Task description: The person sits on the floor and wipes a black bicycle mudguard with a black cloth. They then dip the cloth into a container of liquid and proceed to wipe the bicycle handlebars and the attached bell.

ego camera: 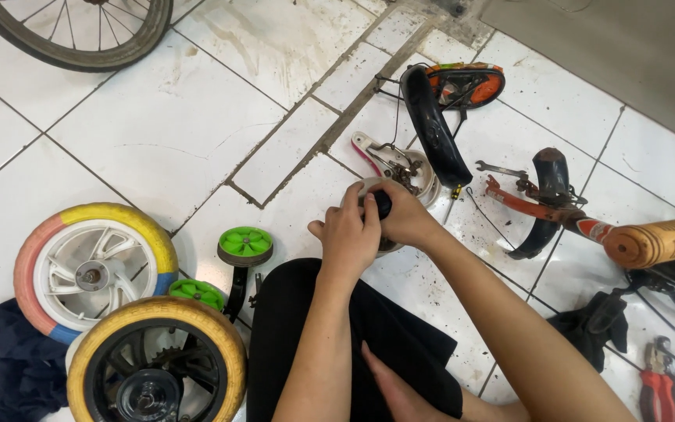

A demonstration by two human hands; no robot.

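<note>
My left hand [349, 234] and my right hand [406, 217] are pressed together over the floor in front of my knee. Both close around a small black handle [383, 205] that shows between them. Under the hands sits a white round part [366, 186], mostly hidden. What the handle belongs to is hidden by my fingers. Just beyond lies a white chain cover [388, 160] with a pink edge and greasy small parts on it.
A black fender [433, 129], orange part [466, 82], spanner [498, 168] and red-orange frame piece [544, 207] lie beyond. An orange handlebar grip [658, 242] and red pliers [658, 383] are right. Left are green training wheels [245, 246], two small wheels [91, 266] [158, 363] and dark cloth [13, 371].
</note>
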